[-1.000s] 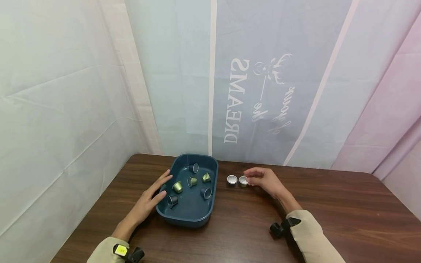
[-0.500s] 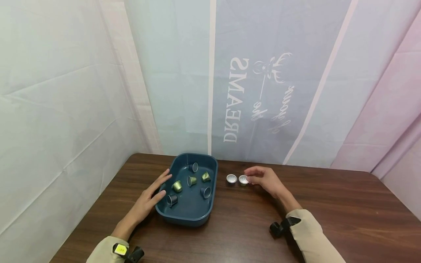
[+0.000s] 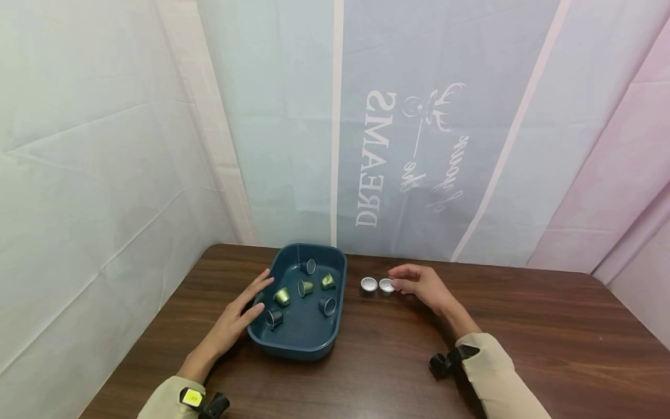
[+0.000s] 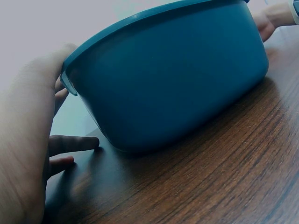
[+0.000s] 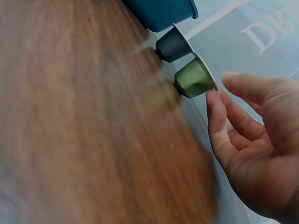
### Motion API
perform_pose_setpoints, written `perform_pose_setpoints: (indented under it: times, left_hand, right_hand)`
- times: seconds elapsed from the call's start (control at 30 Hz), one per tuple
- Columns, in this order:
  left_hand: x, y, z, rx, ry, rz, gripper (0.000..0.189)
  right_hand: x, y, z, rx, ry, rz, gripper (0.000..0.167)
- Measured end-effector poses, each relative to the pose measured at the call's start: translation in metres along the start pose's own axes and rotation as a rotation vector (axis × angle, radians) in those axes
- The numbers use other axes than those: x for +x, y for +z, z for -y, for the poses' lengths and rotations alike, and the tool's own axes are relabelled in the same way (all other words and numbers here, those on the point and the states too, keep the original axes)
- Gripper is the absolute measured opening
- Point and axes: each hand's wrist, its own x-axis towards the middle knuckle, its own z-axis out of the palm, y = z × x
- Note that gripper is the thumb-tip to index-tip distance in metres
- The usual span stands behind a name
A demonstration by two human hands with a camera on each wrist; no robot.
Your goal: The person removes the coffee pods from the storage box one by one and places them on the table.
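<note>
A deep blue plastic tub (image 3: 299, 352) holds several coffee capsules, some green (image 3: 282, 297), others dark (image 3: 327, 306). My left hand (image 3: 230, 322) rests along the tub's left rim with fingers spread; in the left wrist view the hand (image 4: 32, 126) is beside the tub's end wall (image 4: 173, 74), with two fingertips low near the table. Right of the tub, two capsules stand foil side up: a dark capsule (image 5: 173, 45) and a green capsule (image 5: 194, 78). My right hand (image 3: 426, 289) has bent fingers at the green one's rim and holds it lightly by the edge.
The brown wooden table (image 3: 387, 349) extends to both sides. Behind it hangs a pale printed curtain (image 3: 293, 128), and a white cloth (image 3: 104, 174) stands along the left. A black wrist camera (image 3: 445, 364) sits on the right sleeve.
The green capsule has shifted very slightly left toward the dark one at my right fingertips. Both hands and the tub stay in about the same place.
</note>
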Motion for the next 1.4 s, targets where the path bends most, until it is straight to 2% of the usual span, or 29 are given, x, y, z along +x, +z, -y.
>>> perform_pose_setpoints:
  times: [0.2,0.33,0.47,0.67,0.93,1.13,1.4]
  left_hand:
    - [0.000,0.000,0.000,0.000,0.002,0.000,0.051]
    - [0.000,0.000,0.000,-0.010,0.000,-0.001,0.050]
    - [0.000,0.000,-0.001,-0.009,0.002,0.000,0.051]
    - [0.000,-0.001,-0.001,-0.001,0.001,0.001,0.051]
    - [0.000,-0.001,0.000,-0.004,0.003,0.007,0.052]
    - [0.000,-0.001,0.001,-0.009,0.008,0.009,0.051]
    - [0.000,-0.001,0.001,-0.017,0.009,0.011,0.052]
  right_hand:
    - [0.000,-0.006,0.002,-0.049,0.009,-0.062,0.033]
    - [0.000,-0.009,0.009,-0.040,-0.040,-0.107,0.035]
    - [0.002,-0.007,0.019,0.025,-0.099,-0.102,0.036]
    - [0.004,0.009,0.038,0.136,-0.156,-0.021,0.036]
    - [0.009,0.041,0.056,0.171,-0.179,0.114,0.035]
    - [0.016,0.067,0.072,0.162,-0.208,0.219,0.038]
    - [0.025,0.096,0.087,0.086,-0.251,0.350,0.033]
